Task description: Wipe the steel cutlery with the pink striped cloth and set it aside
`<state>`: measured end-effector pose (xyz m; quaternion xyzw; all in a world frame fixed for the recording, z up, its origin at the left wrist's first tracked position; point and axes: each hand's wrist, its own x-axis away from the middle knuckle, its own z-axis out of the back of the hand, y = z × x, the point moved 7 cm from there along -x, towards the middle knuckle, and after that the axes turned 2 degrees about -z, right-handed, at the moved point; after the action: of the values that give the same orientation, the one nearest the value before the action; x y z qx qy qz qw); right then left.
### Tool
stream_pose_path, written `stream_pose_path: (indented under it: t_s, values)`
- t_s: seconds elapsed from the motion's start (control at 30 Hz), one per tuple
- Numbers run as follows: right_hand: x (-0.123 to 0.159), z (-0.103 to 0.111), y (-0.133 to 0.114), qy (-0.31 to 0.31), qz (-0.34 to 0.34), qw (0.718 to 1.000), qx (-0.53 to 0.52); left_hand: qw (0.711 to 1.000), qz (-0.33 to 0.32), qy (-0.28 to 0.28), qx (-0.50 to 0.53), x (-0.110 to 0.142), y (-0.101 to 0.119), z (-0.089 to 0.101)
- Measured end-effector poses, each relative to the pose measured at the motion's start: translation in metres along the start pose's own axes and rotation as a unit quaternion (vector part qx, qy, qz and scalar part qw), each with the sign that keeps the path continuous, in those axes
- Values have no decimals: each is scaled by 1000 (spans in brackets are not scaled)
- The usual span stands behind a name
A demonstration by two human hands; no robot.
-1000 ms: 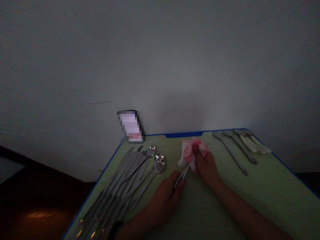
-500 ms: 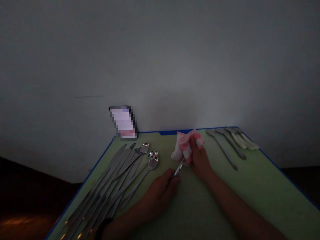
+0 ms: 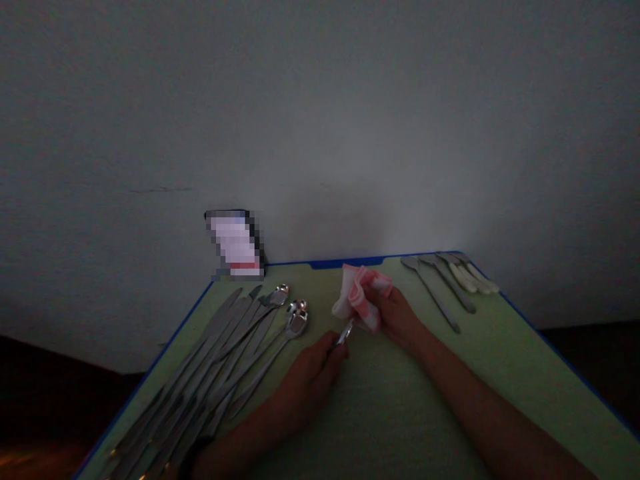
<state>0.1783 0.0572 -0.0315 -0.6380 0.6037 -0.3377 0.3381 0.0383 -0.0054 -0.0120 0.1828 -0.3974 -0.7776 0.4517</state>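
My left hand (image 3: 315, 373) is closed around the handle of a shiny metal piece of cutlery (image 3: 344, 332). Its far end disappears into a pink and white cloth (image 3: 357, 293), so its kind is hidden. My right hand (image 3: 397, 317) grips that cloth, bunched around the cutlery. Left of my hands, several metal knives (image 3: 225, 312) lie in a slanting, overlapping row. Spoons (image 3: 298, 323) rest beside and partly over them, bowls pointing away from me.
Several more pieces of cutlery (image 3: 434, 293) lie at the back right, some with white handles (image 3: 464, 277). A phone with a blurred screen (image 3: 234, 240) leans against the wall (image 3: 350, 133) at the back left. The green table (image 3: 380, 413) has a blue edge.
The whole view has shifted slightly, so the scene sits further left. My right hand has turned on the cloth, which is folded differently around the cutlery. My left hand keeps its grip.
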Motion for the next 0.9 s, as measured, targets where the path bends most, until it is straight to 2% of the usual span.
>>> stream_pose_path:
  t_s: [0.17,0.3,0.4,0.5,0.7,0.9]
  values:
    - [-5,15,-4,83,29,994,-67,999,-13,-2,-44,1,3,-4]
    - [3,12,-1,146,58,987,-42,994,3,-8,-104,6,2,-12]
    - [14,6,3,183,68,981,-14,994,3,-12,-110,8,3,-15]
    - [21,-3,9,179,47,983,-5,997,-9,-8,-80,8,5,-12]
    - [23,-15,17,131,31,991,-24,999,-34,20,-30,4,8,-3]
    - [24,-16,15,108,60,988,97,997,-43,66,6,1,5,2]
